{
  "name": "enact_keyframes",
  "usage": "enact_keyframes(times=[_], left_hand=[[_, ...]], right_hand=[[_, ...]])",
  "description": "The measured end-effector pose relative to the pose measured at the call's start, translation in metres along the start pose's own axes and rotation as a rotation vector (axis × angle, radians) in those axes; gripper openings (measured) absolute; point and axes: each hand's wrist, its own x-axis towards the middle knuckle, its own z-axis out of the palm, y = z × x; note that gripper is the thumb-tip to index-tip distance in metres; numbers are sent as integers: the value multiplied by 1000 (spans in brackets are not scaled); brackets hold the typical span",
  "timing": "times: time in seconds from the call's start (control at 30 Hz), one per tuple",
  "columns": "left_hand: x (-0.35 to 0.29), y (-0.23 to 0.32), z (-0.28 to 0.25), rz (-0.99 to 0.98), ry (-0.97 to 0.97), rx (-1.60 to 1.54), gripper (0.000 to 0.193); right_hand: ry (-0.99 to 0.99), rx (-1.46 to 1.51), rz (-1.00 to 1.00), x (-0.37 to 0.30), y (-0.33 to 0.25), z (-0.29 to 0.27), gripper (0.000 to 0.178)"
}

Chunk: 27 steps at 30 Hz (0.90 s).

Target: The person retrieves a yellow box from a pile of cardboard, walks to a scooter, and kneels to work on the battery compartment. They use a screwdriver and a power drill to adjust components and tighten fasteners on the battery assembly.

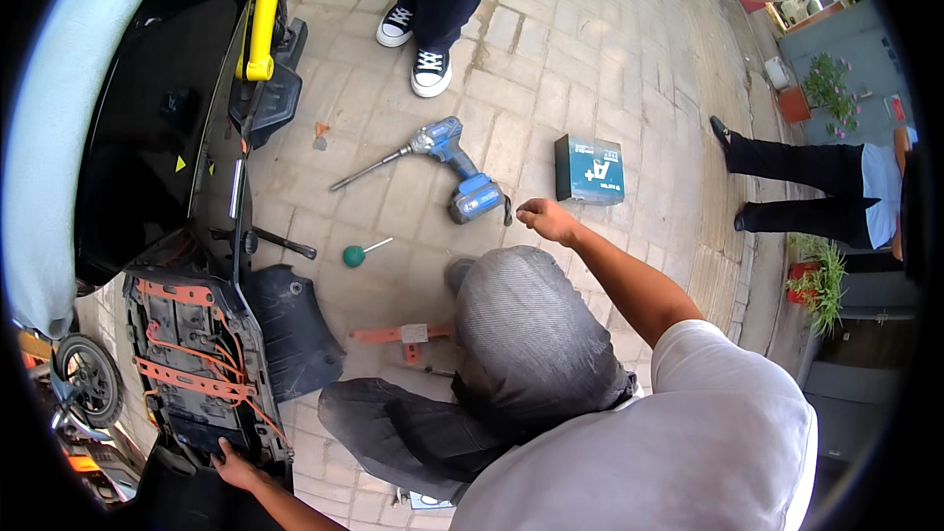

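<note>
At lower left, my left hand [236, 464] grips a black part [202, 433] at the near end of an open scooter compartment [192, 354]. Its fingers are partly hidden. Orange-red straps and cables cross the compartment. My right hand [551, 220] reaches out over the paving with fingers loosely bent and nothing visible in them. Just left of it, apart from the fingertips, is the black strap of a blue cordless drill [452, 165]. The drill lies on its side, its long driver bit pointing left. Right of the drill stands a teal box [590, 169].
Near the scooter lie a green-headed screwdriver [354, 255], a dark tool [285, 244], a black plastic cover [293, 324] and an orange-red bracket [405, 336] by my knee. One person in sneakers [430, 71] stands ahead; another [816, 187] stands at right near potted plants.
</note>
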Motion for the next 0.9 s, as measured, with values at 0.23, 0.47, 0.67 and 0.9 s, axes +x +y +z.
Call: enact_keyframes(times=[0.23,0.47,0.67,0.9], left_hand=[[21,-5,-17,5,-153,76,70],[24,-10,-10,17,-157,5,66],[-11,4,14,246,33,356,62],[-99,-8,-10,296,-63,-93,53]], right_hand=[[245,-108,-165,-19,2,91,34],[52,-428,-308,36,-43,86,34],[362,-816,-628,140,-90,56,39],[146,-1351,-709,226,-138,80,55]])
